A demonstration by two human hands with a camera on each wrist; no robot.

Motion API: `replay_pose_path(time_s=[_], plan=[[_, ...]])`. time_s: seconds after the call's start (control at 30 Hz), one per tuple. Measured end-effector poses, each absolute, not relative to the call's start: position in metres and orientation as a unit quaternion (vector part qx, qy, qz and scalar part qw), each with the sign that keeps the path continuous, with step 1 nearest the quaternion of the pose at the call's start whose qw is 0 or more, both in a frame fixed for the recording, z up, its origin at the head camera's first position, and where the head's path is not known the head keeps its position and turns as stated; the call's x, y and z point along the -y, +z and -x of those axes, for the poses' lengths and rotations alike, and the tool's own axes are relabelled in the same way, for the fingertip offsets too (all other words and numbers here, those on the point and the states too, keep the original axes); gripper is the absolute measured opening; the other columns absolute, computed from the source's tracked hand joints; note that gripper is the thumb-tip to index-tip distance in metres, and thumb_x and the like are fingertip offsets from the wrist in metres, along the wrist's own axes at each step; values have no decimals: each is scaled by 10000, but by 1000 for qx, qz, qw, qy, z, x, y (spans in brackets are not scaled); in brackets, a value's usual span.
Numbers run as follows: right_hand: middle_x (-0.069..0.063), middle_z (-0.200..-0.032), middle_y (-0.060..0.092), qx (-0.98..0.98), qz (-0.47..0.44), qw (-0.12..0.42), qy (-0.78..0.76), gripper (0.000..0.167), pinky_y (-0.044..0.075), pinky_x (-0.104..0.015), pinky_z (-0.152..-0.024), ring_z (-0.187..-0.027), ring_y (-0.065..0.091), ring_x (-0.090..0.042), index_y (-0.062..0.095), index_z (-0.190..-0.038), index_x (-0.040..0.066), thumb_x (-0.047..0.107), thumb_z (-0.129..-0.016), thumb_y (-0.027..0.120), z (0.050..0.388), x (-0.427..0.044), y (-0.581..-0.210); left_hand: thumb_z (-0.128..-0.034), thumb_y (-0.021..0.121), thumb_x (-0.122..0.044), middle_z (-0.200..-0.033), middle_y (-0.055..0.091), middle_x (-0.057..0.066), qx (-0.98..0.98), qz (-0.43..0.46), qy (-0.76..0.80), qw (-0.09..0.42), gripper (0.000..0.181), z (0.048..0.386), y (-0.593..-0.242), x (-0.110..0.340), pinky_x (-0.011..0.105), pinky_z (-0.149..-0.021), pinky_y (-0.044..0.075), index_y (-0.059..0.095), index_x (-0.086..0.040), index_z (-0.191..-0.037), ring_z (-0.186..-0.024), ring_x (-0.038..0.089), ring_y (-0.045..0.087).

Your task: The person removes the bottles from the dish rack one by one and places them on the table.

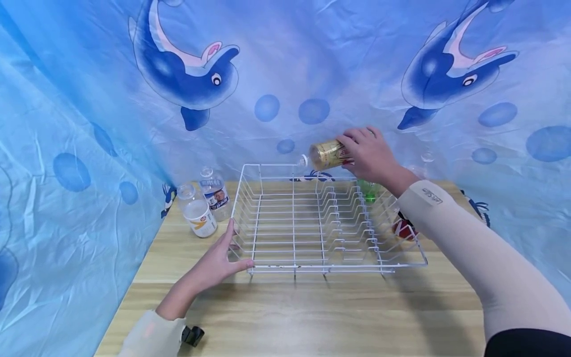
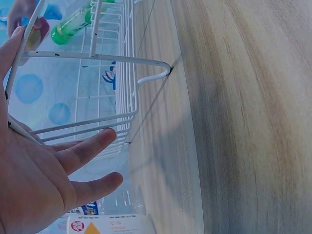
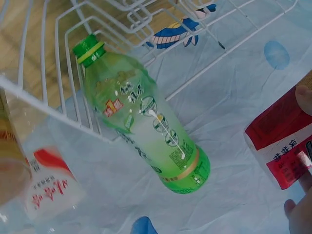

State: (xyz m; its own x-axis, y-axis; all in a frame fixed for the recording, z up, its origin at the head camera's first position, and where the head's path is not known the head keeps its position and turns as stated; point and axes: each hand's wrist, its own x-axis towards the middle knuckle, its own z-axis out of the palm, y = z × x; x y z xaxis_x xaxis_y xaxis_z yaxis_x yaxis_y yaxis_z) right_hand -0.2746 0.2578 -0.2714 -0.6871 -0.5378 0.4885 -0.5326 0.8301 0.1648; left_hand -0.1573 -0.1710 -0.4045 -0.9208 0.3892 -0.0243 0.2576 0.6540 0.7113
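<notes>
My right hand [image 1: 368,153] grips a bottle [image 1: 327,154] with a gold and red label around its base half. The bottle lies almost level in the air above the back edge of a white wire dish rack [image 1: 357,268], its white-capped neck pointing left. In the right wrist view the red side of its label [image 3: 280,131] shows beside my fingers. At the rack's front left corner my left hand [image 1: 220,263] holds the frame, the thumb along the front rail. Two fingers [image 2: 97,187] of it stretch out straight in the left wrist view.
Left of the rack stand a white-labelled bottle [image 1: 200,220] and a blue-labelled bottle [image 1: 216,196]. A green bottle [image 3: 141,117] is at the rack's right side, near a red-and-white-labelled bottle [image 3: 51,180] and a dark red one [image 1: 403,229]. A dolphin-print curtain [image 1: 285,59] surrounds the wooden table [image 1: 285,317].
</notes>
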Motion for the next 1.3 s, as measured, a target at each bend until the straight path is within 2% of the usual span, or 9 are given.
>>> replay_pose_path(time_s=[0.2,0.43,0.6,0.73,0.97,1.3], plan=[[-197,-1355,543,950,-215,222,51,827,325,-597,-1076,-1230,498,-387,513,-1433,24,316,-763,901,271,-261,-275,-848,773,-522,-1635,225,206,-904,-179,377,96,1234,157,-408,169,616,-1103,349,-102,-106,-1612,-1307,387,499],[-188,-1363,522,963,-156,160,147,834,480,-532,-914,-1131,528,-356,493,-1451,25,307,-775,892,266,-263,-282,-844,789,-497,-1630,237,210,-904,-176,378,99,1240,157,-412,166,618,-1095,357,-98,-98,-1613,-1296,373,508],[-162,-1323,518,960,-125,128,214,833,516,-501,-848,-1066,540,-332,480,-1461,36,308,-785,883,261,-265,-287,-850,782,-497,-1631,227,214,-902,-177,380,101,1236,157,-414,165,619,-1103,344,-116,-116,-1610,-1299,376,504],[-160,-1298,542,949,-113,118,269,826,521,-502,-861,-1081,551,-332,478,-1455,42,320,-789,881,259,-267,-290,-861,779,-477,-1636,216,204,-901,-174,384,102,1227,156,-414,166,629,-1094,348,-139,-149,-1606,-1295,378,504],[-162,-1301,565,932,-98,93,337,787,546,-491,-913,-1134,593,-338,459,-1457,33,238,-816,867,254,-270,-296,-866,776,-469,-1631,240,183,-902,-176,383,99,1224,155,-413,167,636,-1093,344,-143,-137,-1603,-1307,388,488],[-188,-1435,525,909,-31,100,404,853,507,-550,-982,-1275,545,-387,406,-1509,60,412,-849,817,239,-291,-281,-856,772,-513,-1624,251,186,-906,-186,371,87,1251,160,-407,172,652,-1087,340,-168,-147,-1595,-1295,375,505]])
